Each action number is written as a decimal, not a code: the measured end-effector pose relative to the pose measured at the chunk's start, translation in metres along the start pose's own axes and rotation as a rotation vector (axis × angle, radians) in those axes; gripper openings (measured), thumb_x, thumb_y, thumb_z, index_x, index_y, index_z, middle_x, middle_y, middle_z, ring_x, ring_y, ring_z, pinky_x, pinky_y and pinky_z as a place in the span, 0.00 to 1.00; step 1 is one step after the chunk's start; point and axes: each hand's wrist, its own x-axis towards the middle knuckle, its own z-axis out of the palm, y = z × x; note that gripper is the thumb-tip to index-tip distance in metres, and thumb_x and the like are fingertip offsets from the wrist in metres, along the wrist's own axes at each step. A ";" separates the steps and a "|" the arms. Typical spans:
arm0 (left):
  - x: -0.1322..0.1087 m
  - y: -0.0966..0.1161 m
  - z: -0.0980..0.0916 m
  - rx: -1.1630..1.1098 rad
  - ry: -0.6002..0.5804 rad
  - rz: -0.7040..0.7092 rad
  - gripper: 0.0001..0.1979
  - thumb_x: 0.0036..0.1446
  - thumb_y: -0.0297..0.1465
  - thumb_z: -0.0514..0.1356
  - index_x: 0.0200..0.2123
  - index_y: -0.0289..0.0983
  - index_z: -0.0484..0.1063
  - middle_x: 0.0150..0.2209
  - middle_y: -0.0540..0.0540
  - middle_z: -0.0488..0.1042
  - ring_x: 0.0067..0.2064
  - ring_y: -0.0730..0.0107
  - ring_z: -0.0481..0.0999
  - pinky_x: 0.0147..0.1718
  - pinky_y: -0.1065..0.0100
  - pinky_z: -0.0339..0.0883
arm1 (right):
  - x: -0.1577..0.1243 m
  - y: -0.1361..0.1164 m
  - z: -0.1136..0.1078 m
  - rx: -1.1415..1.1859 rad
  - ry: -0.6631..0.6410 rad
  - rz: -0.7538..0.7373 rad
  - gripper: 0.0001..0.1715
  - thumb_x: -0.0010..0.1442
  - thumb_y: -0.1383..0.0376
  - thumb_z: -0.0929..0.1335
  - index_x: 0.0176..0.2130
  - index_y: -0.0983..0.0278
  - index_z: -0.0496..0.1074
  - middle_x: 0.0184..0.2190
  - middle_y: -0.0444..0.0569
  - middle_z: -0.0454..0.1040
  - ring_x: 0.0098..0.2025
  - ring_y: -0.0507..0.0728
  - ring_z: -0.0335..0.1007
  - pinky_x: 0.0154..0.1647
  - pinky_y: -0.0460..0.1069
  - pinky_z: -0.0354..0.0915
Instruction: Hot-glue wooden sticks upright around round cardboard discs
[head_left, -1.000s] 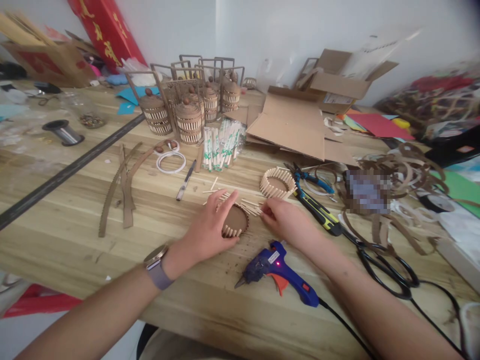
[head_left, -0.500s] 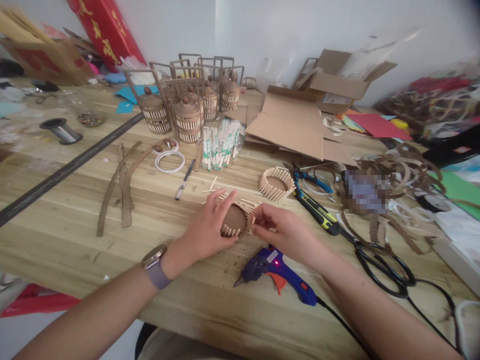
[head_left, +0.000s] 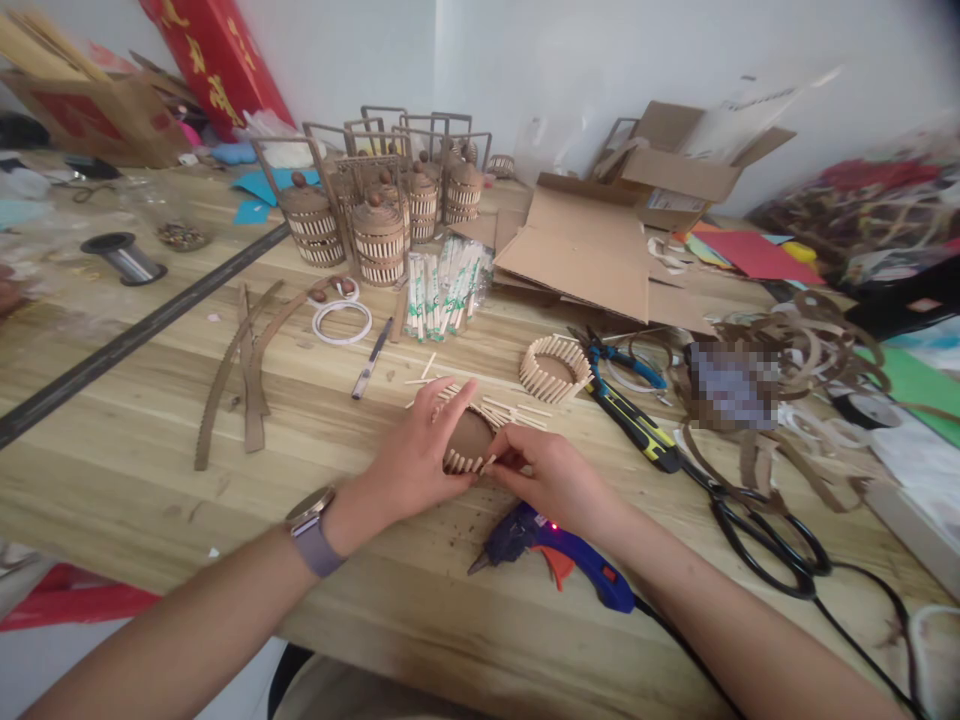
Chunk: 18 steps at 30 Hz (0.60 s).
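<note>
A round brown cardboard base (head_left: 469, 440) with short pale sticks standing along its near rim lies on the table. My left hand (head_left: 415, 445) grips its left side, thumb at the near edge and fingers over the far edge. At the right near rim, my right hand (head_left: 544, 470) pinches a short wooden stick (head_left: 490, 461) against the base. Loose wooden sticks (head_left: 517, 411) lie just behind. A blue glue gun (head_left: 555, 550) with an orange trigger and a lit red light rests below my right hand, partly covered by it.
A finished-looking stick ring (head_left: 555, 368) stands behind my right hand. To its right lie pliers (head_left: 626, 364), a yellow-black cutter (head_left: 634, 420) and black scissors (head_left: 769, 545). Several lidded stick baskets (head_left: 379, 240) stand at the back, near wrapped stick bundles (head_left: 442, 290) and flat cardboard (head_left: 574, 245).
My right hand has moved left and slightly down, bringing the stick from beside the base to its near right rim. My left hand has stayed in place on the base.
</note>
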 end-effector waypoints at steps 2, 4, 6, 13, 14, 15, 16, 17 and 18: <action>0.000 0.000 0.000 0.000 0.002 0.005 0.53 0.46 0.32 0.70 0.68 0.43 0.41 0.62 0.34 0.53 0.64 0.42 0.58 0.60 0.41 0.59 | 0.000 0.001 0.001 -0.008 -0.001 -0.002 0.08 0.56 0.75 0.69 0.31 0.63 0.69 0.26 0.41 0.73 0.28 0.51 0.68 0.29 0.44 0.60; 0.000 0.000 0.000 0.002 0.000 0.008 0.53 0.46 0.32 0.70 0.68 0.44 0.41 0.62 0.34 0.53 0.65 0.42 0.57 0.60 0.41 0.59 | 0.000 0.001 0.001 -0.019 -0.003 -0.005 0.08 0.57 0.75 0.69 0.31 0.63 0.69 0.26 0.41 0.73 0.28 0.51 0.67 0.29 0.44 0.60; 0.000 0.000 0.000 0.003 -0.008 0.004 0.53 0.46 0.32 0.70 0.68 0.45 0.40 0.63 0.34 0.52 0.65 0.42 0.57 0.60 0.41 0.60 | 0.000 0.000 0.001 -0.029 -0.002 -0.019 0.08 0.57 0.74 0.69 0.31 0.62 0.69 0.26 0.42 0.73 0.29 0.52 0.68 0.30 0.45 0.61; -0.001 0.000 0.000 -0.008 -0.005 0.006 0.53 0.47 0.33 0.70 0.68 0.45 0.40 0.63 0.34 0.52 0.65 0.41 0.57 0.60 0.41 0.58 | 0.000 0.002 0.002 -0.071 -0.011 -0.112 0.08 0.60 0.74 0.67 0.30 0.62 0.68 0.29 0.44 0.74 0.32 0.53 0.68 0.34 0.46 0.62; -0.001 0.000 0.000 -0.010 -0.009 0.005 0.52 0.47 0.34 0.70 0.68 0.45 0.41 0.63 0.34 0.52 0.65 0.41 0.57 0.60 0.41 0.59 | 0.000 0.003 0.002 -0.083 -0.010 -0.125 0.09 0.60 0.74 0.67 0.30 0.62 0.68 0.29 0.44 0.74 0.32 0.53 0.68 0.34 0.46 0.62; -0.001 0.000 0.000 -0.011 -0.015 0.004 0.52 0.47 0.34 0.70 0.68 0.45 0.41 0.63 0.34 0.52 0.65 0.41 0.57 0.60 0.41 0.59 | 0.000 0.003 0.002 -0.091 -0.010 -0.137 0.09 0.60 0.74 0.67 0.30 0.62 0.68 0.29 0.44 0.74 0.33 0.54 0.68 0.34 0.46 0.61; -0.001 0.000 -0.001 -0.012 -0.019 0.004 0.52 0.48 0.34 0.70 0.68 0.45 0.41 0.63 0.34 0.53 0.65 0.41 0.57 0.60 0.41 0.59 | 0.000 0.004 0.002 -0.096 -0.009 -0.146 0.09 0.60 0.74 0.67 0.30 0.62 0.68 0.29 0.44 0.73 0.33 0.54 0.68 0.34 0.46 0.61; -0.001 0.000 -0.001 -0.015 -0.023 0.006 0.52 0.48 0.34 0.70 0.68 0.45 0.42 0.63 0.34 0.53 0.65 0.41 0.57 0.60 0.41 0.59 | 0.000 0.004 0.002 -0.099 -0.007 -0.152 0.09 0.60 0.74 0.67 0.30 0.62 0.68 0.29 0.44 0.73 0.33 0.54 0.68 0.34 0.46 0.61; -0.001 0.001 -0.001 -0.020 -0.024 0.010 0.52 0.47 0.35 0.70 0.68 0.45 0.42 0.63 0.33 0.52 0.65 0.41 0.56 0.60 0.41 0.59 | 0.000 0.005 0.002 -0.101 -0.006 -0.154 0.09 0.60 0.74 0.67 0.30 0.62 0.68 0.29 0.44 0.73 0.32 0.54 0.68 0.34 0.46 0.61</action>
